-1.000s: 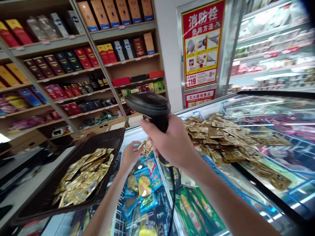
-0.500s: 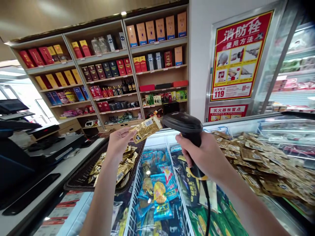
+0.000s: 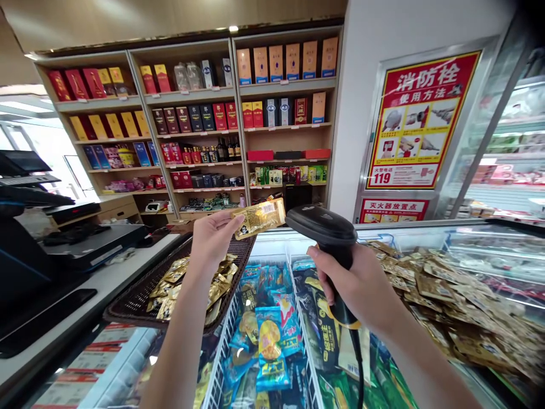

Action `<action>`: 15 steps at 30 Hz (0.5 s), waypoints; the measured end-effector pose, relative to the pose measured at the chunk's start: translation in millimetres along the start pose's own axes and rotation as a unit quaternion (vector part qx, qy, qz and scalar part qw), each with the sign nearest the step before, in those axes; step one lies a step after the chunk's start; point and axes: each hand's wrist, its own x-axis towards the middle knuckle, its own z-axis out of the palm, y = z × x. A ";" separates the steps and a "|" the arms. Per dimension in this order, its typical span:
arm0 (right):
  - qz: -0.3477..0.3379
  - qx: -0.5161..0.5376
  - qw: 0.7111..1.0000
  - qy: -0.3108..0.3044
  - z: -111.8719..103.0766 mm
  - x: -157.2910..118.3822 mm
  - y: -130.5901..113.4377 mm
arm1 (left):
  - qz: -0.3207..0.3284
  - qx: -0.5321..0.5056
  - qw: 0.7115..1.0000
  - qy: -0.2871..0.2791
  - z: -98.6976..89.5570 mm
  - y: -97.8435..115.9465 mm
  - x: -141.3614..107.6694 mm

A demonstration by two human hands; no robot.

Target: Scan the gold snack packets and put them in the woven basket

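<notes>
Now your left hand (image 3: 212, 241) pinches a gold foil sachet (image 3: 259, 218) firmly between thumb and fingers, raised above the basket, while your right hand (image 3: 358, 287) closes fully round the grip of a black handheld barcode scanner (image 3: 321, 225), its head just beside the sachet's end and its cable (image 3: 356, 355) dropping away. Below, more gold sachets (image 3: 191, 284) lie in a dark woven basket (image 3: 136, 301) on a white counter (image 3: 106, 284), loose sachets (image 3: 443, 301) cover a glass-topped freezer (image 3: 468, 250) on your right, and blue snack packets (image 3: 272, 335) fill a wire bin between
</notes>
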 end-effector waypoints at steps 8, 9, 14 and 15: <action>-0.009 -0.003 1.000 0.022 7.5 -2.1 0.2 | 0.029 0.059 0.998 0.016 -4.6 -9.0 5.2; -0.009 -0.006 1.000 0.021 7.6 -2.5 -0.1 | 0.029 0.062 0.998 0.016 -7.1 -10.5 6.7; -0.005 -0.012 0.999 0.039 5.4 -3.6 -3.5 | 0.022 0.141 0.987 0.070 -38.9 -36.3 27.8; -0.004 -0.013 0.999 0.042 4.9 -3.6 -4.4 | 0.013 0.165 0.983 0.083 -48.1 -44.4 34.0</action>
